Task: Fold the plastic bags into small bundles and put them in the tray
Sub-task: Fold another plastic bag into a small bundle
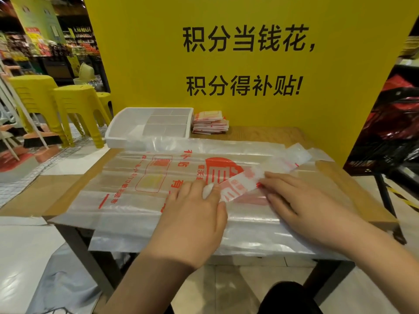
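Observation:
A stack of clear plastic bags with red print lies flat on the wooden table. On top lies one bag folded into a long narrow strip, running from the middle toward the back right. My left hand grips the strip's near end, which is turned over. My right hand presses flat on the strip with straight fingers, just right of the fold. A white divided tray stands at the table's back left. Several folded bundles are stacked right of the tray.
A tall yellow sign stands right behind the table. Yellow stools and brooms are on the floor to the left. A dark rack with red and black bags stands to the right. Loose plastic sheet lies on the floor at lower left.

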`<control>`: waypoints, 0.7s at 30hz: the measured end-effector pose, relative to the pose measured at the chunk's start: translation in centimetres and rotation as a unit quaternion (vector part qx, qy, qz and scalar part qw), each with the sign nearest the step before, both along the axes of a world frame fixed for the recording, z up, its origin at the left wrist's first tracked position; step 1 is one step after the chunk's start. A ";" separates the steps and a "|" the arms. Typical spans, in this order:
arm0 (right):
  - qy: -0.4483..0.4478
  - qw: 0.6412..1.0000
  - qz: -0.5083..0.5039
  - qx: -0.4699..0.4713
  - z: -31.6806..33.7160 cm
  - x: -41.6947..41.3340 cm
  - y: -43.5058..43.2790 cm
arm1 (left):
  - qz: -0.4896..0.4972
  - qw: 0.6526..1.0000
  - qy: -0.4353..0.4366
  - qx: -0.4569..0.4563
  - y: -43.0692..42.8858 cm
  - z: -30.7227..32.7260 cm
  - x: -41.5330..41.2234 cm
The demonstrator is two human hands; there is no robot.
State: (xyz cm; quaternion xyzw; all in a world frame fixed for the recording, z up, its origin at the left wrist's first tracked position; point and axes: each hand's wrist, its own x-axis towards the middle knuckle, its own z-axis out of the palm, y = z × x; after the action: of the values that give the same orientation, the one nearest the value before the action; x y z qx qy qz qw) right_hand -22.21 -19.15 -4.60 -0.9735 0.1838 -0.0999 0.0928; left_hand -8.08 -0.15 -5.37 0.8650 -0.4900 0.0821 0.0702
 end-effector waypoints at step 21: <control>0.070 0.996 -0.062 -0.012 -0.2 1.0 -3.9 | -0.072 0.994 0.060 -0.063 0.6 0.8 -0.7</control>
State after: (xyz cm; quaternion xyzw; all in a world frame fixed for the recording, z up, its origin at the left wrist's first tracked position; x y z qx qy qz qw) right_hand -21.23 -23.09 -4.84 -0.9659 0.2481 -0.0396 0.0618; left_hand -8.76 0.41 -4.55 0.8250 -0.5394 0.0550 0.1595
